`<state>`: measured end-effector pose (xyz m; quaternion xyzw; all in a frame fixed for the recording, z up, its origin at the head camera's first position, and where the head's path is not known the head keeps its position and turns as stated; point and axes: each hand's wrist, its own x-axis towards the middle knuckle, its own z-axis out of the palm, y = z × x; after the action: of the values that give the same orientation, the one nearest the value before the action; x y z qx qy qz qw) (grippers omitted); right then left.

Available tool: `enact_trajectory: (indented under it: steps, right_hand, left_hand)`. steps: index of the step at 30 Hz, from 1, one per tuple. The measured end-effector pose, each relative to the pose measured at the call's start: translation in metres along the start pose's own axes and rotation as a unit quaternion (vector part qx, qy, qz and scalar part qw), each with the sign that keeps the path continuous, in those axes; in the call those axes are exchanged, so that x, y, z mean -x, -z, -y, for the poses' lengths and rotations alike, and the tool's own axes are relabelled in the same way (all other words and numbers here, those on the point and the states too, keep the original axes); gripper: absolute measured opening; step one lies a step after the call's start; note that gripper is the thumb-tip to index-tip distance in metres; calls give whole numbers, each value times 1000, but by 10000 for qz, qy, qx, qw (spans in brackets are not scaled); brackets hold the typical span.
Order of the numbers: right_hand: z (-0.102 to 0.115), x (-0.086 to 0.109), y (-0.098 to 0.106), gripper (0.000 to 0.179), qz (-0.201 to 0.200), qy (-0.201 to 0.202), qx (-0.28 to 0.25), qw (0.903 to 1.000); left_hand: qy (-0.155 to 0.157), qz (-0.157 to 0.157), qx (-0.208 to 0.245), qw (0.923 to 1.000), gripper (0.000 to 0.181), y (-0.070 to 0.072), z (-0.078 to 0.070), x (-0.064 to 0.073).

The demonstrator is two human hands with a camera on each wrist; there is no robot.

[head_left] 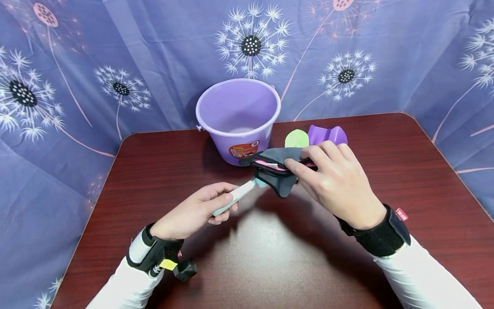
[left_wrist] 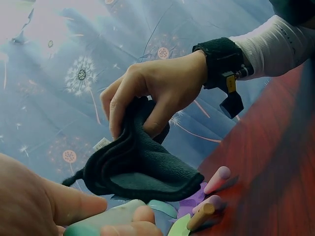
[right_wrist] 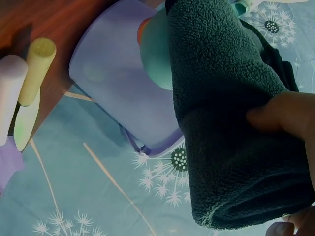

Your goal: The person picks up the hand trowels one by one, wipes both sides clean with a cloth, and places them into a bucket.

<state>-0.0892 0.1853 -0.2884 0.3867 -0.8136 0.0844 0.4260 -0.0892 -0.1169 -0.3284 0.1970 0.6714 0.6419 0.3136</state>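
Observation:
My left hand [head_left: 197, 208] grips the pale handle of a toy sand shovel [head_left: 235, 197] above the table. Its rounded teal blade [right_wrist: 155, 56] shows beside the cloth in the right wrist view; in the head view the cloth hides most of it. A folded dark grey cloth [head_left: 283, 182] with black edging is pinched between the thumb and fingers of my right hand [head_left: 337, 184]. A strip of pink and a small white tag show in its folds. In the left wrist view the cloth [left_wrist: 147, 172] hangs open-edged just over the shovel handle [left_wrist: 115, 216].
A purple bucket [head_left: 239, 116] with an orange label stands at the back of the dark red table [head_left: 162, 167]. To its right lie a green toy tool [head_left: 296, 138] and a purple one [head_left: 328, 135], partly behind my right hand. A flowered blue curtain [head_left: 166, 56] surrounds the back and sides.

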Motion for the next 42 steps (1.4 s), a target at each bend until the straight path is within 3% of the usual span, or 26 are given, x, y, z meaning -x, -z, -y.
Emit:
enact_trajectory:
  steps: [18, 25, 35, 42]
  right_hand:
    - [-25, 11, -5, 25, -17, -374, 386, 9986]
    - [-31, 15, -7, 25, 148, -477, 546, 9973]
    - [-31, 21, -13, 25, 403, -423, 378, 9976]
    - [-25, 24, -16, 39, 668, -335, 41, 9972]
  left_hand:
    - [-59, 67, -89, 9999, 27, 0, -1, 2]
    - [-99, -23, 166, 9998, 28, -1, -2, 2]
    - [-308, -80, 501, 9982, 28, -1, 0, 0]
    - [-268, -175, 489, 9983, 29, 1, 1, 0]
